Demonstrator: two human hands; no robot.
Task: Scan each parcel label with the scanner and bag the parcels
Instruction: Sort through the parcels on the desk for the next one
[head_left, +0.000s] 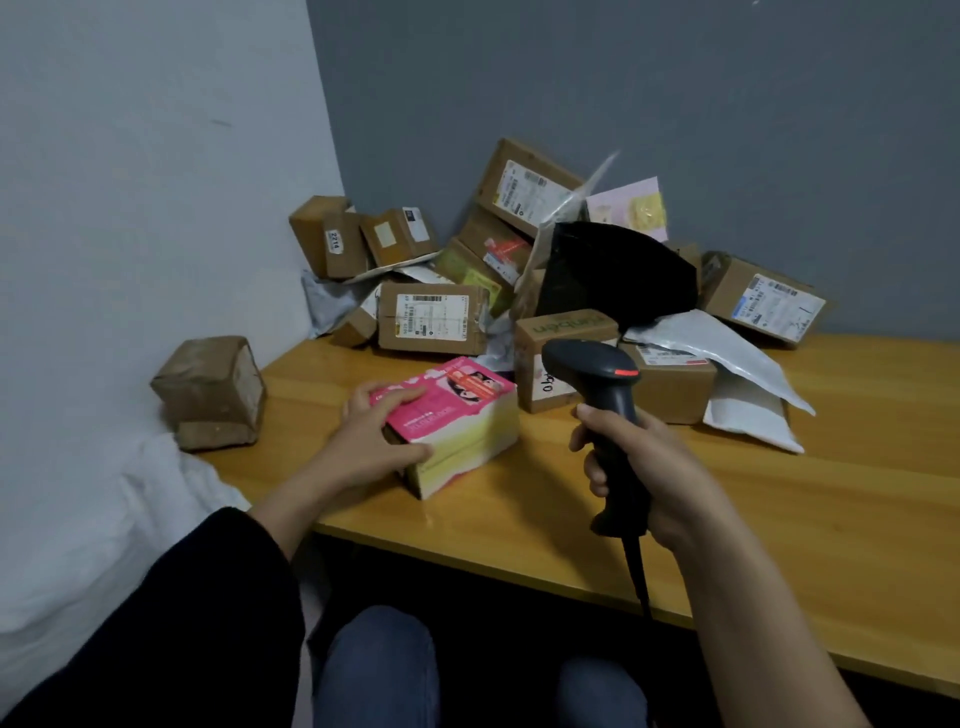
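A pink and yellow box (462, 421) lies on the wooden table (779, 519) near its front left corner. My left hand (374, 436) grips the box's near left end, fingers curled over its pink top. My right hand (639, 467) holds the black handheld scanner (602, 384) by its handle, upright above the table to the right of the box, its head turned toward the pile. The scanner's cable hangs down past the table edge. A heap of brown cardboard parcels (434, 317) and white mailer bags (727, 353) fills the back of the table against the wall.
A black plastic bag (618, 270) stands on top of the pile. A worn brown parcel (213, 392) sits off the table's left end on white cloth (78, 545). Grey walls close in behind and left. My knees show below the front edge.
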